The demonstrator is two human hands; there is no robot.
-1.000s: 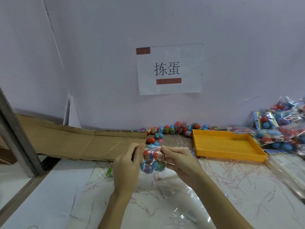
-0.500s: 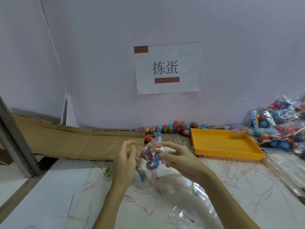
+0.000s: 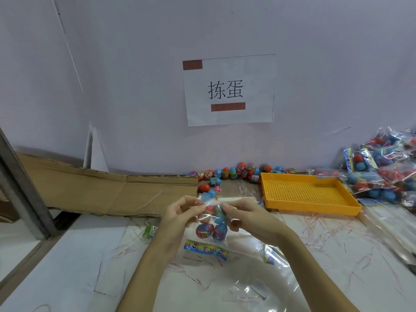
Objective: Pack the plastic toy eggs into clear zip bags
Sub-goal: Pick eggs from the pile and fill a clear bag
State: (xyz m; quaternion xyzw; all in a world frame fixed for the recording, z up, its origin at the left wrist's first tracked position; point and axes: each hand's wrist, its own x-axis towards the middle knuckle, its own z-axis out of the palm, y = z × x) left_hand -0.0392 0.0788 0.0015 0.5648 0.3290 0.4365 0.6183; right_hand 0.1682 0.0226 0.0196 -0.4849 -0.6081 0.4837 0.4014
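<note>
At the centre of the frame, the left hand (image 3: 180, 210) and right hand (image 3: 244, 216) each pinch the top edge of a clear bag (image 3: 212, 218) holding several eggs (image 3: 204, 230). The film looks thin, slippery and light; gripping the top strip seems safest.

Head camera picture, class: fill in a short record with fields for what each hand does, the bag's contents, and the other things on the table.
Left hand: left hand pinches the top edge of the clear plastic zip bag
Right hand: right hand pinches the same top edge
Bag contents: red and blue plastic toy eggs
Loose eggs: row of loose plastic eggs along the wall
Tray: empty orange perforated plastic tray
Packed bags: pile of filled clear bags at far right
Left side: flattened brown cardboard
</note>
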